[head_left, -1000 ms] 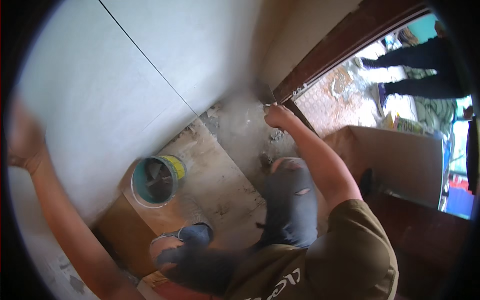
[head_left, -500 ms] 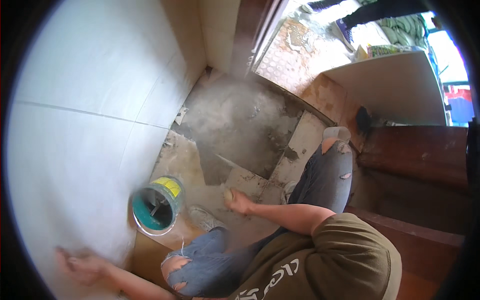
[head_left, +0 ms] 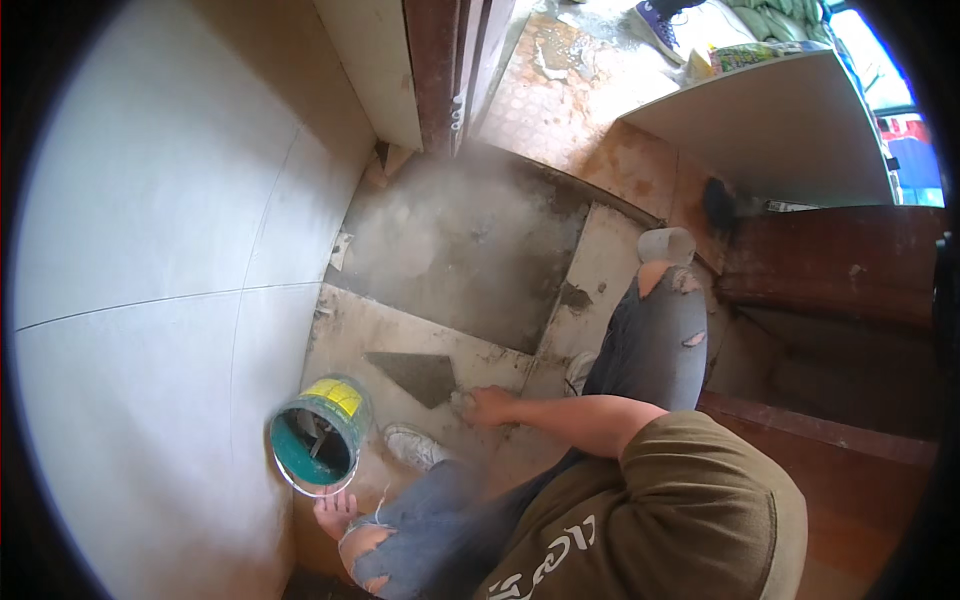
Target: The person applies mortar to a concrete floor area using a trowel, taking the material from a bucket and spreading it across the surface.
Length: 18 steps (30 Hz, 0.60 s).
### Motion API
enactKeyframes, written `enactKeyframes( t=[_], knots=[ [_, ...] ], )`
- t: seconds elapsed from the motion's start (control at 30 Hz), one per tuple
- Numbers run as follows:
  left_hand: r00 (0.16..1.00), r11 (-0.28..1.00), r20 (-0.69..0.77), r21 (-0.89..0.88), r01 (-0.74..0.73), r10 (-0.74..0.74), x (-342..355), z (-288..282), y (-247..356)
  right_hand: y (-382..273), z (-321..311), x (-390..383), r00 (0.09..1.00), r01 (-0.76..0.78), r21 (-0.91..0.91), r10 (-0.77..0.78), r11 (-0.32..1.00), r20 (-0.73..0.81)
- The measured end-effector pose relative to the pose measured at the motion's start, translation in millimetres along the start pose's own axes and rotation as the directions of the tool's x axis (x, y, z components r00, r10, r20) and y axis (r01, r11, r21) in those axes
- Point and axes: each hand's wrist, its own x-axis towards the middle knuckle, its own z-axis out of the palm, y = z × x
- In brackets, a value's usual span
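My left hand (head_left: pixel 336 512) is low beside the bucket (head_left: pixel 350 420), its fingers stretched apart at the wire handle (head_left: pixel 290 480); whether they touch it I cannot tell. The bucket is teal inside, has a yellow label and lies tipped toward me, with grey debris (head_left: pixel 318 442) in it. My right hand (head_left: pixel 490 406) is closed low over the floor around a small pale thing that is blurred and mostly hidden. Just beyond its fingers a dark grey broken slab (head_left: pixel 415 376) lies on the pale tiles.
Dust hangs over a sunken patch of stripped floor (head_left: pixel 480 260) ahead. A white wall (head_left: pixel 140 220) rises at left, and a dark door frame (head_left: pixel 435 80) stands at the far side. White pipe end (head_left: pixel 665 245) and reddish-brown ledge (head_left: pixel 830 260) are at right. Another person's shoe (head_left: pixel 657 30) shows beyond.
My left hand has come from the wall at lower left to the bucket. The grey slab has shifted from the stripped patch's edge toward my right hand. The view has turned slightly.
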Motion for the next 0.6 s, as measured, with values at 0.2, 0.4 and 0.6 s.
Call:
enactKeyframes(
  t=[0.2,0.4,0.6],
  knots=[
    [0.879,0.681,0.331,0.556,-0.476,0.344,50.8,-56.6,-8.0,-29.8,-126.8,3.4,0.583,-0.057,-0.021,0.016,0.998,-0.813],
    [0.932,0.85,0.239,0.395,-0.349,0.272,18.4,-28.3,10.7,-12.2,-209.4,16.3,0.633,-0.207,-0.359,-0.155,0.91,-0.759],
    [0.977,0.987,0.208,0.16,0.009,-0.042,0.2,21.3,40.7,11.8,-194.1,16.2,0.334,0.011,-0.378,-0.359,0.926,-0.871]
  ],
)
